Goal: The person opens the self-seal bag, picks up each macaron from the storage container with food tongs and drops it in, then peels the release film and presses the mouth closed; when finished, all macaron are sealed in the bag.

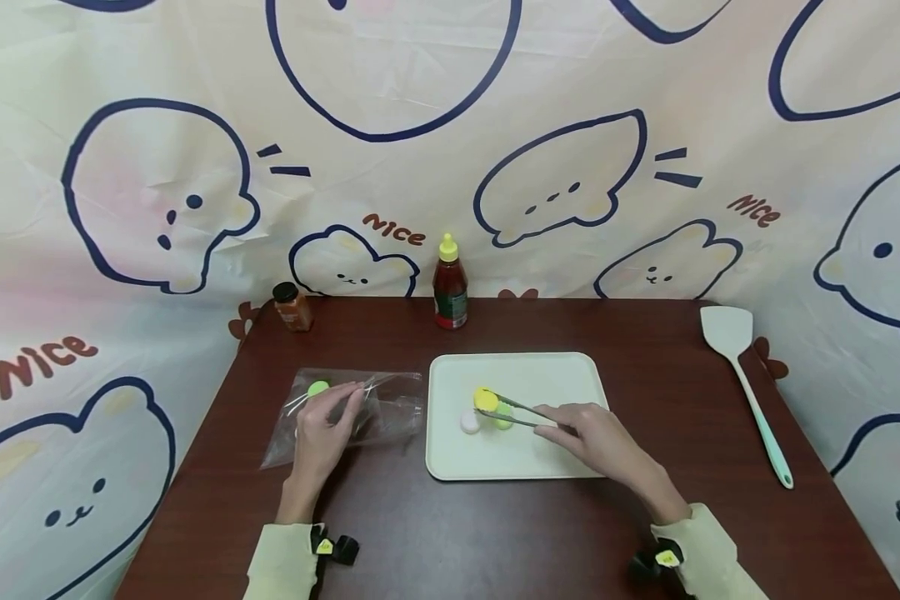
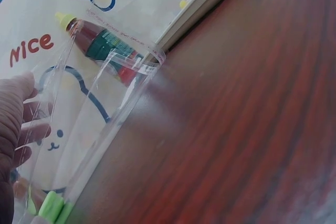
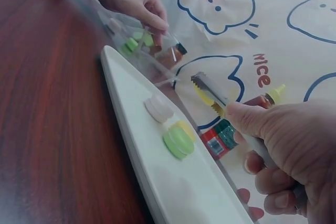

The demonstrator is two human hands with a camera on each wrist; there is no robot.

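Observation:
My left hand (image 1: 322,429) pinches the upper layer of a clear plastic bag (image 1: 397,408), raising its mouth; green macarons (image 2: 51,206) lie inside. In the right wrist view this hand (image 3: 137,4) is beyond the tray. My right hand (image 1: 600,437) grips metal tongs (image 1: 521,406), whose tips hold a yellow macaron (image 1: 486,399) above the cream tray (image 1: 570,458). On the tray, a pale macaron (image 3: 158,107) sits beside a green one (image 3: 178,142), with another yellow one (image 3: 185,128) partly hidden behind the green. The bag stands left of the tray.
A red sauce bottle with a yellow cap (image 1: 450,287) stands at the table's back edge, and a small black-lidded jar (image 1: 292,308) at the back left. To the right of the tray lies a white spatula with a mint handle (image 1: 729,333). A patterned cloth hangs behind.

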